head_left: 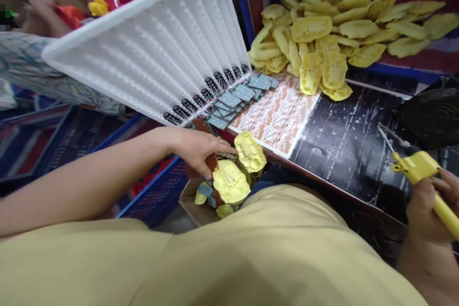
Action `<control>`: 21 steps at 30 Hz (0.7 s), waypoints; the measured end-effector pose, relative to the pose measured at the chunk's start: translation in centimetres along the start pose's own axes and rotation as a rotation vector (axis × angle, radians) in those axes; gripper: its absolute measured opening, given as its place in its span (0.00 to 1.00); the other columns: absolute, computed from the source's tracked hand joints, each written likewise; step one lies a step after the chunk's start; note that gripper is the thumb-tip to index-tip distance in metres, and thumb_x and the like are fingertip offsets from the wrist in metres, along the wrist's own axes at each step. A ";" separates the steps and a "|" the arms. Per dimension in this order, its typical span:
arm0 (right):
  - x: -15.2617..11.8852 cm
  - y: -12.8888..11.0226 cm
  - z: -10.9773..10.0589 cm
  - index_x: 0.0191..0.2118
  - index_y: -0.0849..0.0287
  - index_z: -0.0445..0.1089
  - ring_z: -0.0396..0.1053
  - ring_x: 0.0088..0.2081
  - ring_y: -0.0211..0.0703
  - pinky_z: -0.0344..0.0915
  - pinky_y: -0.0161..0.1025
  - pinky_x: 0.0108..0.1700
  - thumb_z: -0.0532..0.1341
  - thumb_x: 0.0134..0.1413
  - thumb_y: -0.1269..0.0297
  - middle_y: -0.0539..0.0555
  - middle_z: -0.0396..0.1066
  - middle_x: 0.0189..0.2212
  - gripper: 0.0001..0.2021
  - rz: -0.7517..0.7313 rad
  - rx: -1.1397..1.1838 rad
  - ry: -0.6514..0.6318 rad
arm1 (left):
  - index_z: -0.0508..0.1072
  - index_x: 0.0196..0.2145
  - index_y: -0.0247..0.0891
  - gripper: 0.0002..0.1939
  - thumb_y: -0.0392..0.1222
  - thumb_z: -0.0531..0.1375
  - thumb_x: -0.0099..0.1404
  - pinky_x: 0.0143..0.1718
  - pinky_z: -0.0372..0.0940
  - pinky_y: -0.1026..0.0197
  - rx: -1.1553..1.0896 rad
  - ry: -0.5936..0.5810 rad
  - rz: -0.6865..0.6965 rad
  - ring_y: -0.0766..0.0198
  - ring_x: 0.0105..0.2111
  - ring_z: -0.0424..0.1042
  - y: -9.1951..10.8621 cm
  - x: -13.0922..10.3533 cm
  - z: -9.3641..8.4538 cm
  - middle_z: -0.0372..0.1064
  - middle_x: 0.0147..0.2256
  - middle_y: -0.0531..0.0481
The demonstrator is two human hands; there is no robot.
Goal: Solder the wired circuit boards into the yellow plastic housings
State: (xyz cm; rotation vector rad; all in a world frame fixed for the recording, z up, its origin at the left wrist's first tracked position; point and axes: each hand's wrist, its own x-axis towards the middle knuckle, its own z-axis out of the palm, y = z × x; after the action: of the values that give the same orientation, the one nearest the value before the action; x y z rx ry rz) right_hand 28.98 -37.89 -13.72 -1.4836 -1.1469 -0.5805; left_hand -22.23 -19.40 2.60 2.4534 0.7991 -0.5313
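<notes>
Head view: a white ribbed tray [143,48] takes up the most room, to the left of a heap of yellow covers [311,28]. Below, a cardboard box [191,198] stands by the person's lap. On the right, the right hand [428,205] is wrapped around a yellow tool [419,165] by its handle; it looks stiff and fairly light, best gripped there, well back from the thin tip. Smaller are two yellow covers [231,181] at the table edge, over the box, with the left hand [197,148] right beside them (whether its fingers pinch them, I cannot tell). These look like thin, light plastic, stiff but perhaps slippery, so the rim seems the place to hold. Smallest, the grey boards [244,93] along the tray look fragile and suit an edge hold.
</notes>
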 end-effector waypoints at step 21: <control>2.8 -4.4 -1.3 0.55 0.49 0.84 0.82 0.31 0.56 0.76 0.49 0.35 0.78 0.56 0.62 0.56 0.85 0.37 0.20 0.028 0.019 0.010 | 0.65 0.77 0.45 0.34 0.58 0.54 0.78 0.79 0.44 0.25 0.073 0.529 -0.302 0.36 0.80 0.49 7.8 29.8 -8.3 0.54 0.79 0.41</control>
State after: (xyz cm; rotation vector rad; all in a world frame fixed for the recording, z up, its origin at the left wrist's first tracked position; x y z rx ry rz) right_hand 26.50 -38.54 -8.95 -1.4764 -1.1195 -0.5555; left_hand 6.76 -7.28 -3.05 2.5861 1.3947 0.0017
